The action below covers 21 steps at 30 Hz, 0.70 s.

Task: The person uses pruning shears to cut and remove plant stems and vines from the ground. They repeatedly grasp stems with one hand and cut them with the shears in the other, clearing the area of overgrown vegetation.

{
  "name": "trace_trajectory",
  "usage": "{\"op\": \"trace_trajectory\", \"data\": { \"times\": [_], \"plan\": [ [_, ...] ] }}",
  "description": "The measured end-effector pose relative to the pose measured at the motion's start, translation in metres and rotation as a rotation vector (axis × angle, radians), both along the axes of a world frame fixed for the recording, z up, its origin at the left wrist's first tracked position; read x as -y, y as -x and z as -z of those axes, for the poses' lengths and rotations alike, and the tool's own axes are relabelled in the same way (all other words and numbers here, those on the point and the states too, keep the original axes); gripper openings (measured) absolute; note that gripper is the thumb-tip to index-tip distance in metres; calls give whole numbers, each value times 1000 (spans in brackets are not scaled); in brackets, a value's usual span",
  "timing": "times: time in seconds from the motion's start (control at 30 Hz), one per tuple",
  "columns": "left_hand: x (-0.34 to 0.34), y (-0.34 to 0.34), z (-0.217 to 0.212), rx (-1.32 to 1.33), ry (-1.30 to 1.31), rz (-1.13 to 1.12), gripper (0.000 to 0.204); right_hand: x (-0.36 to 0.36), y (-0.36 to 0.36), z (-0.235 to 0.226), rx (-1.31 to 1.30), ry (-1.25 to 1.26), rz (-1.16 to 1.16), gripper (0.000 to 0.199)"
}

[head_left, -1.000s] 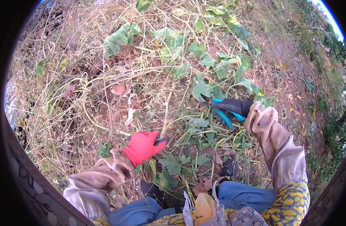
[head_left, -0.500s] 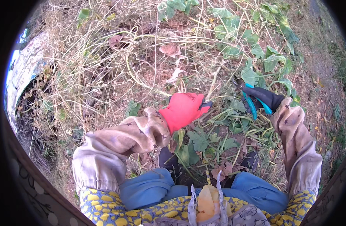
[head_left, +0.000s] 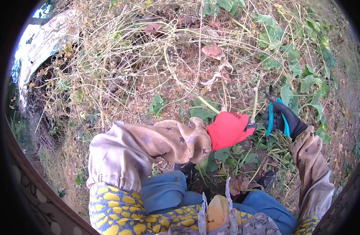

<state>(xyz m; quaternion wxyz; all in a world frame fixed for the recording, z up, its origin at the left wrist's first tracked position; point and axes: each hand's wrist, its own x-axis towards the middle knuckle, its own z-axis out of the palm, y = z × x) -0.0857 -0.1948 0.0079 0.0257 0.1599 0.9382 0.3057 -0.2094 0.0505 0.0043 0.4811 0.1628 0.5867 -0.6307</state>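
My left hand (head_left: 230, 131), in a red glove with dark fingertips, is closed on a vine stem. A pale, thick piece of that stem (head_left: 255, 100) stands up beside the fingertips, and a longer greenish vine (head_left: 184, 87) runs to the glove from the upper left. To its right, my right hand (head_left: 291, 121) wears a black glove and grips pruning shears with teal handles (head_left: 271, 117). The handles are spread, and the dark blades (head_left: 271, 94) point up and away from me, apart from the held stem. The left fingers are partly hidden.
Tangled dry vines (head_left: 121, 74) cover the ground ahead. Green leaves (head_left: 311, 80) trail along the right, and a curled dry leaf (head_left: 212, 51) lies beyond my left hand. Cut stalks and leaves (head_left: 242, 156) lie near my blue-trousered knees (head_left: 164, 192). A pale sheet (head_left: 50, 43) is at far left.
The view has turned left, so the ground appears further right. My right hand with the shears has come nearer to my left hand, and the blades point more upward. The left hand keeps its hold.
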Motion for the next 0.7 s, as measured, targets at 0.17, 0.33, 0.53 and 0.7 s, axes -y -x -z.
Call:
{"op": "trace_trajectory", "data": {
  "times": [0.17,0.33,0.53,0.7],
  "plan": [
    [-1,-6,16,-165,-19,79,35,39,1,22,23,406,170,31],
    [9,-4,24,-185,23,156,36,51,-3,34,33,311,204,26],
    [29,16,13,-225,262,296,51,34,6,45,-2,365,342,21],
    [48,24,0,-187,330,281,56,29,14,38,116,405,400,12]
  ]
}}
